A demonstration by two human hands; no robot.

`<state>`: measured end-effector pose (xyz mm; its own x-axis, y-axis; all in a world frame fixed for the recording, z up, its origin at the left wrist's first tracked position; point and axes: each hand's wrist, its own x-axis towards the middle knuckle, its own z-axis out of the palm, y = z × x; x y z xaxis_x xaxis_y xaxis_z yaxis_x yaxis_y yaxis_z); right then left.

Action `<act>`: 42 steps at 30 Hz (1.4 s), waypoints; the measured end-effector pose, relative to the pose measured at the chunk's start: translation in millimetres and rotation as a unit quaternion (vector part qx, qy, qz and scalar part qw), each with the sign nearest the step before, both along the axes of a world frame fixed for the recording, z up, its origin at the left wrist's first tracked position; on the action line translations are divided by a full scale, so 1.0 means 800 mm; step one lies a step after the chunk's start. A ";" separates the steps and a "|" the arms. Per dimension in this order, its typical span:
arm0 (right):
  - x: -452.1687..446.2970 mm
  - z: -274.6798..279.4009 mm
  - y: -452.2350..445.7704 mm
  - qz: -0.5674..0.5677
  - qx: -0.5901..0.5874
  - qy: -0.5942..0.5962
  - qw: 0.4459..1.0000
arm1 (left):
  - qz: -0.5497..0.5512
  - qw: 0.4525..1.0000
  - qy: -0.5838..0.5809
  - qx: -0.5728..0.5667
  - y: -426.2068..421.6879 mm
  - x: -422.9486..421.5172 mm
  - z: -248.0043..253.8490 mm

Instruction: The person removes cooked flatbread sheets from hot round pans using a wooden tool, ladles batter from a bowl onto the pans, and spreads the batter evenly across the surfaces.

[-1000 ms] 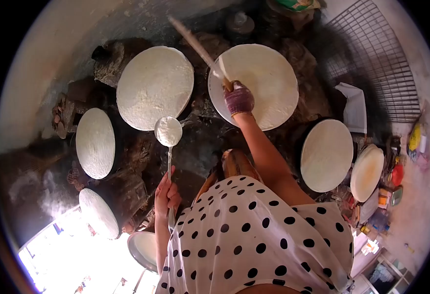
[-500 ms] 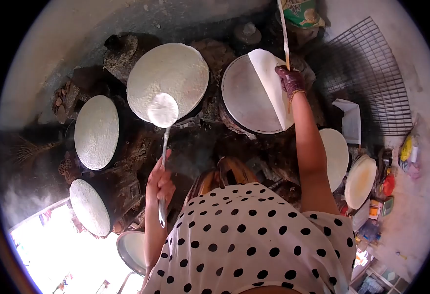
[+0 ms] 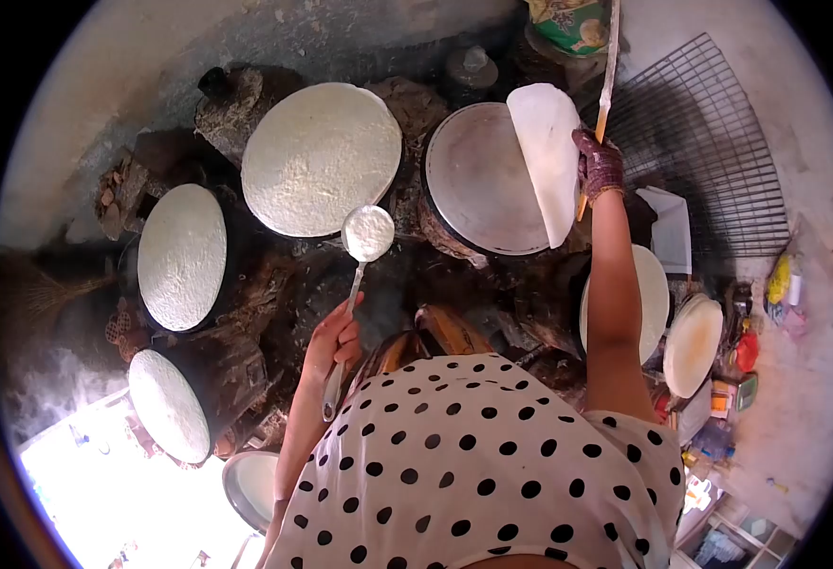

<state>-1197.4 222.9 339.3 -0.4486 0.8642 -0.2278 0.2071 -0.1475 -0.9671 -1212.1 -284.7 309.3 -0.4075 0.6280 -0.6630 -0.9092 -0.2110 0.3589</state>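
My left hand (image 3: 334, 345) is wrapped round the handle of a metal ladle (image 3: 368, 234), whose bowl holds white batter beside a round griddle covered with batter (image 3: 323, 159). In a dark purple glove, my right hand (image 3: 600, 163) grips a wooden stick (image 3: 610, 83) that points up and away. The glove is at the right edge of a thin white flatbread (image 3: 547, 156), folded over on the right part of a round griddle (image 3: 478, 180). The griddle's bare grey surface shows to the left of the fold.
More batter-covered griddles (image 3: 182, 257) (image 3: 169, 406) stand at the left, and another (image 3: 637, 302) is partly behind my right forearm. A stack of flatbreads (image 3: 693, 345) lies at the right. A wire rack (image 3: 720, 142) leans at the upper right. A metal basin (image 3: 250, 488) sits at the lower left.
My right hand has moved right with the stick, and the flatbread has been lifted from the griddle's left and folded rightward. My left hand's ladle has swung right, off the batter-covered griddle.
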 end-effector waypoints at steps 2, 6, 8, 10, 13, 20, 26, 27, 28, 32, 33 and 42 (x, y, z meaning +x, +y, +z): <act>0.008 0.008 0.006 -0.017 0.014 -0.001 1.000 | 0.001 1.000 0.002 0.003 -0.002 -0.001 0.005; 0.045 0.030 0.062 -0.066 0.042 0.028 0.997 | 0.017 0.999 -0.031 0.034 -0.007 -0.008 0.008; 0.069 0.046 0.097 -0.075 0.045 0.047 0.995 | 0.036 0.995 -0.053 0.082 -0.016 -0.016 0.010; 0.096 0.067 0.132 -0.083 0.042 0.062 0.994 | 0.065 0.984 -0.035 0.161 -0.014 -0.012 0.033; 0.143 0.094 0.177 -0.099 0.029 0.099 0.990 | -0.037 0.962 0.264 -0.054 -0.006 0.007 0.078; 0.387 0.163 0.286 -0.205 0.118 -0.022 0.971 | -0.110 0.989 0.103 -0.009 0.088 0.016 0.029; 0.743 0.111 0.300 -0.381 0.069 0.187 0.903 | -0.168 0.984 0.034 0.041 0.164 0.098 0.049; 0.780 0.074 0.299 -0.414 0.045 0.229 0.880 | -0.182 0.982 0.032 0.040 0.175 0.101 0.031; 0.771 0.082 0.255 -0.463 0.042 0.303 0.832 | -0.182 0.982 0.030 0.033 0.191 0.119 0.033; 0.912 -0.065 0.223 -0.528 0.033 0.239 0.814 | -0.180 0.983 0.000 0.040 0.241 0.186 0.038; 0.927 -0.105 0.220 -0.572 0.008 0.226 0.789 | -0.187 0.982 0.003 0.035 0.251 0.202 0.038; 0.978 -0.247 0.217 -0.687 -0.185 -0.065 0.700 | -0.175 0.979 -0.058 0.087 0.313 0.292 0.050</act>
<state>-414.7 396.8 141.7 0.7929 0.3318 -0.5111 -0.2920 -0.5294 -0.7966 -978.5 -34.3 349.6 -0.0756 0.8230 -0.5630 -0.9693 0.0718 0.2351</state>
